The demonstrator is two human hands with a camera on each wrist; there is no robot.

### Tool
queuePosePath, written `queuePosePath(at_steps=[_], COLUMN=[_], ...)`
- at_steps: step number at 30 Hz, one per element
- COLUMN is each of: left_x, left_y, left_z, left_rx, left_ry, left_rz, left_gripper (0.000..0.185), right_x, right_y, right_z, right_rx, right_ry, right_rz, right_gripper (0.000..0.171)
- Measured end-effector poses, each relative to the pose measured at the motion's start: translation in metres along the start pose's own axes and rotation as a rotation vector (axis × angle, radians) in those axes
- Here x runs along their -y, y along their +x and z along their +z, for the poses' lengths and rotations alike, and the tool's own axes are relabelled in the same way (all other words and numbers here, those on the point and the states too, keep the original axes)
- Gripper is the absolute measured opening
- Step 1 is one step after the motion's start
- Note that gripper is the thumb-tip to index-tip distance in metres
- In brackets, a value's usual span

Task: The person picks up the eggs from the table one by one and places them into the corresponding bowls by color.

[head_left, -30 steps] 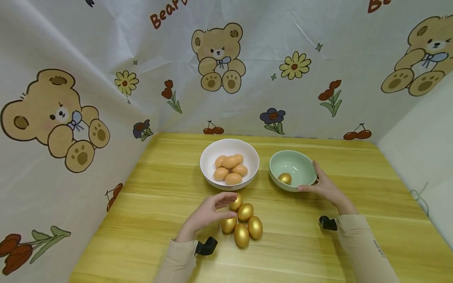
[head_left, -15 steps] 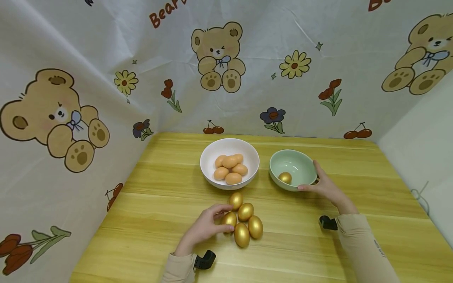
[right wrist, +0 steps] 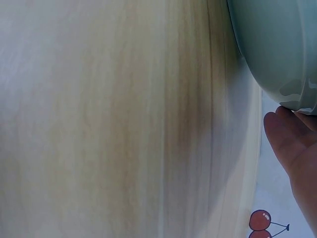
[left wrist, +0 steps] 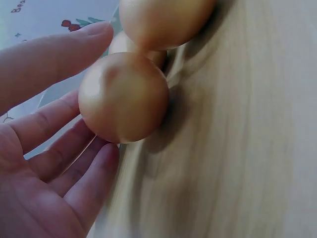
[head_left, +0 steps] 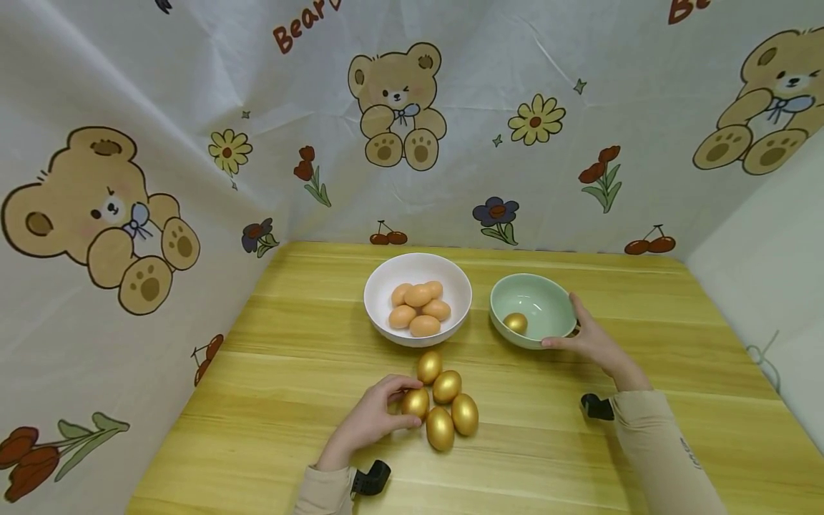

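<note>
My left hand (head_left: 375, 416) curves its fingers and thumb around the leftmost golden egg (head_left: 415, 404) on the table. In the left wrist view that egg (left wrist: 124, 99) sits against the fingers, and the thumb (left wrist: 59, 62) stretches above it. Several more golden eggs (head_left: 447, 387) lie close beside it to the right. My right hand (head_left: 595, 343) holds the right side of a light green bowl (head_left: 541, 304), thumb at the near rim and fingers on the far side. One golden egg (head_left: 516, 323) lies inside this bowl. Only part of the green bowl (right wrist: 277, 44) shows in the right wrist view.
A white bowl (head_left: 376, 307) with several brown eggs (head_left: 425, 326) stands left of the green bowl. The wood-grain table (head_left: 270, 386) reaches back to a cloth (head_left: 257, 186) printed with bears and flowers. Black wrist cameras (head_left: 371, 478) sit at both cuffs.
My left hand has come down and nearer, closing in around the leftmost golden egg, which has shifted slightly left. The egg in the green bowl has rolled a little left. My right hand stays put.
</note>
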State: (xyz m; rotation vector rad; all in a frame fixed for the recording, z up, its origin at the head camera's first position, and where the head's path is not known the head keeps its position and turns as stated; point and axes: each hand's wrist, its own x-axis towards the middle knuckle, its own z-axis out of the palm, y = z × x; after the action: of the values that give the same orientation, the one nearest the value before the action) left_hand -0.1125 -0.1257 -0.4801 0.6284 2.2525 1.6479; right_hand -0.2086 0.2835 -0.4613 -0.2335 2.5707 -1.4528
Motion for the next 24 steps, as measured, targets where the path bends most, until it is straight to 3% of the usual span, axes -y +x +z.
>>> queuePosePath(at_steps=[7, 24], left_x=[-0.022, -0.021], left_y=[-0.005, -0.004], left_z=[0.0, 0.0], left_rx=[0.006, 0.023], left_ry=[-0.021, -0.003], left_rz=[-0.002, 0.017], left_gripper=[0.05, 0.05], right_x=[-0.001, -0.003], right_y=[0.0, 0.0], right_z=[0.0, 0.0], right_rx=[-0.004, -0.006], right_ry=[0.031, 0.015], right_rz=[-0.019, -0.023], right_gripper=[0.117, 0.117])
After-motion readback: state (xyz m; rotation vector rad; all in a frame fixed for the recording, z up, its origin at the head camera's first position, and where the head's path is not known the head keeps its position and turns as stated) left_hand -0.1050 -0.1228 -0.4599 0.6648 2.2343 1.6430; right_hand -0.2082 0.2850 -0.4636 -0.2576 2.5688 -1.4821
